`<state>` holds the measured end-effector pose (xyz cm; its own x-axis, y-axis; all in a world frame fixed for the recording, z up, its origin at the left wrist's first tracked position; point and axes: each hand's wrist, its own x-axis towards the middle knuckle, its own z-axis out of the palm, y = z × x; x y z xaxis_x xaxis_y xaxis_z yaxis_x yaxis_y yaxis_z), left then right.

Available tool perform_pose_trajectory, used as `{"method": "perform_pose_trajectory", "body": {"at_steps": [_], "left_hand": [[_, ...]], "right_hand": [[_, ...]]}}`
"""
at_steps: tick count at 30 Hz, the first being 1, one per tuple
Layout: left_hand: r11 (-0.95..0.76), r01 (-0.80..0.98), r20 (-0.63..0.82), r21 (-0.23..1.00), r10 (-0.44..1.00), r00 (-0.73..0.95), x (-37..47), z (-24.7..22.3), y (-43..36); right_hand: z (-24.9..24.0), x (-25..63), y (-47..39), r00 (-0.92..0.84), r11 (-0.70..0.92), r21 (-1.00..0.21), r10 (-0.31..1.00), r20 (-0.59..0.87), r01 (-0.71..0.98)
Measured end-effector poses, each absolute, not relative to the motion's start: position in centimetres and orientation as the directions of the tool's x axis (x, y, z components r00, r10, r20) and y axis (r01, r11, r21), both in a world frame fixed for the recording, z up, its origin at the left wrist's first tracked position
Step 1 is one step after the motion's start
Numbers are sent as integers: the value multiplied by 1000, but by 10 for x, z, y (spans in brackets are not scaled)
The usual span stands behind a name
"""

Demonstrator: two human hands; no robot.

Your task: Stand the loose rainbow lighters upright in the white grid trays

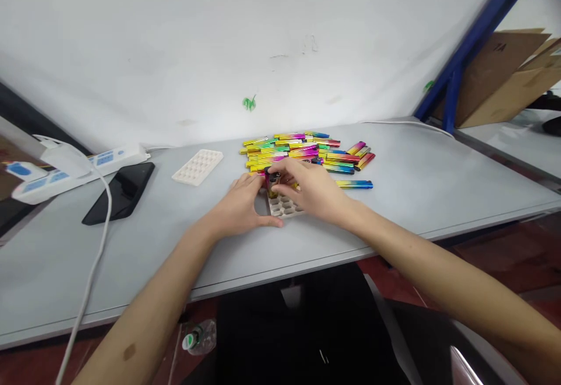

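Metallic piece: dark-topped and glossy [272, 184], it stood upright at the far left part of the near tray.
Right grip: the right hand [312, 189] pinched the piece between thumb and fingers.
Left grip: the left hand [240, 204] lay along the tray's left side, thumb extended at the near left corner; whether its fingers gripped anything could not be told.
Near tray: pale, with honeycomb cells [284, 207], it sat apart from the table's near edge.
Pile: slim, mirror-bright rainbow sticks [298, 151] lay heaped beyond the tray.
Lateral room: the smooth grey tabletop [421, 192] stretched widest right of the pile; leftward, a second pale tray [198, 167] stood between the left hand and a flat black phone [120, 192].
Far limit: a scuffed white wall [175, 52] bounded the tabletop.
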<state>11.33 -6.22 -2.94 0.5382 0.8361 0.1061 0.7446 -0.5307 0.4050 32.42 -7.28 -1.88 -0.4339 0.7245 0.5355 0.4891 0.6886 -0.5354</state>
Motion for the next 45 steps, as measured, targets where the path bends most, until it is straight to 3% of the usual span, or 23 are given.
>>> {"method": "perform_pose_trajectory", "body": {"at_steps": [5,8,15,18,22,26,29,33,35,37,42,45], "left_hand": [[-568,715,134,408,812,568,113,-33,-61],[-576,713,141,400,807,573,113,-33,-61],[-568,727,134,386,814,565,114,-29,-62],[-555,738,117,384,822,557,114,-28,-62],[-533,752,105,387,836,539,115,-26,-63],[-527,756,94,387,839,537,116,-24,-64],[-529,752,91,392,836,541,116,-23,-65],[-532,746,92,401,833,545,115,-23,-65],[-517,755,81,404,842,534,115,-23,-66],[-497,767,61,406,852,520,115,-22,-66],[-496,767,47,408,850,524,116,-22,-65],[-504,765,62,401,848,527,116,-22,-65]], "right_hand": [[-22,317,-75,-456,640,-320,742,491,698],[-19,315,-81,-447,622,-184,709,546,761],[-10,363,-85,-264,560,-234,666,697,794],[-11,416,-84,-214,413,-251,797,564,875],[-25,485,-84,-260,319,-231,932,254,919],[-35,513,-86,-261,326,-374,941,215,868],[-28,507,-83,-223,308,-608,951,214,732],[-12,476,-66,-166,295,-934,950,265,201],[-6,453,-53,-131,235,-971,963,237,-30],[-4,430,-41,-106,181,-972,975,197,-147],[-13,399,-31,-49,61,-991,997,67,-116],[-25,400,-36,18,134,-990,991,134,41]]}}
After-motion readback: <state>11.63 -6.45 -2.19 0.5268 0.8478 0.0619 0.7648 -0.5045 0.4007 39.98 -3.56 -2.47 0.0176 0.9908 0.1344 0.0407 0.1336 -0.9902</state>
